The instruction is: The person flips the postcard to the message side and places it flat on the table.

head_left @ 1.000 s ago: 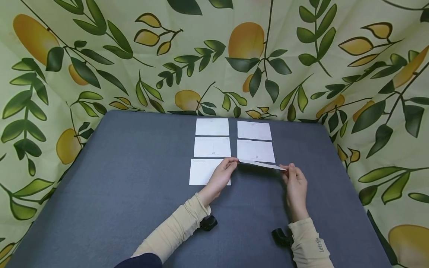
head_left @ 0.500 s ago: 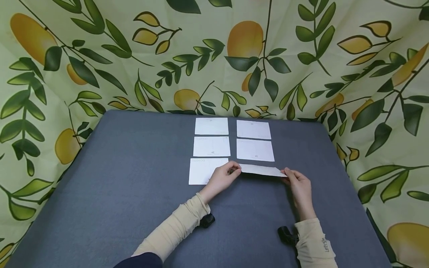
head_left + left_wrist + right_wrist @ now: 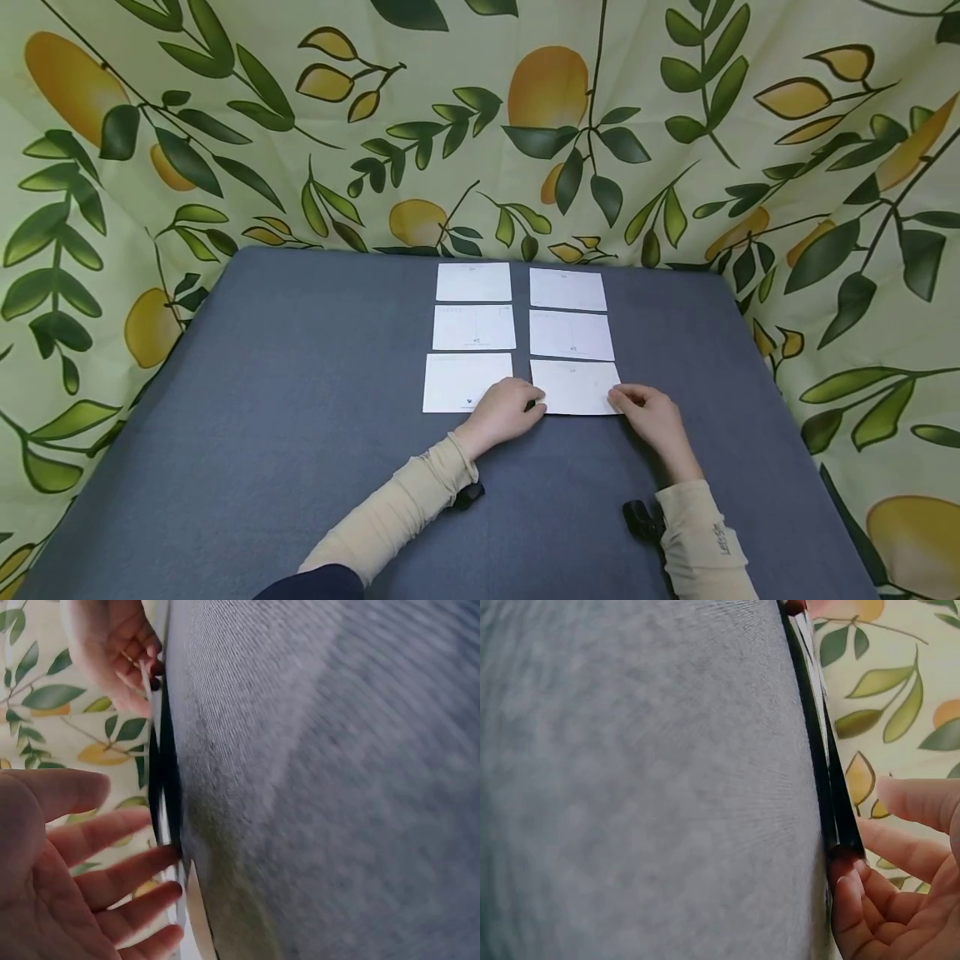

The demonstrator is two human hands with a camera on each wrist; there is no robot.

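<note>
In the head view, a white postcard lies at the near right of two columns of postcards, its near edge slightly off the cloth in the wrist views. My right hand holds its near right corner; in the right wrist view the lower fingers curl at the corner while the thumb stands apart. My left hand is at its near left corner, fingers mostly straight and fingertips touching near the edge, thumb apart. Left of it lies another postcard, partly covered by my left hand.
Several more postcards lie beyond in rows, such as the middle left postcard and middle right postcard. Grey cloth covers the table. A curtain printed with leaves and fruit hangs behind.
The near right postcard has been lowered from a raised, tilted position to nearly flat. Both hands moved slightly towards the near side with it, and the left hand's fingers have loosened.
</note>
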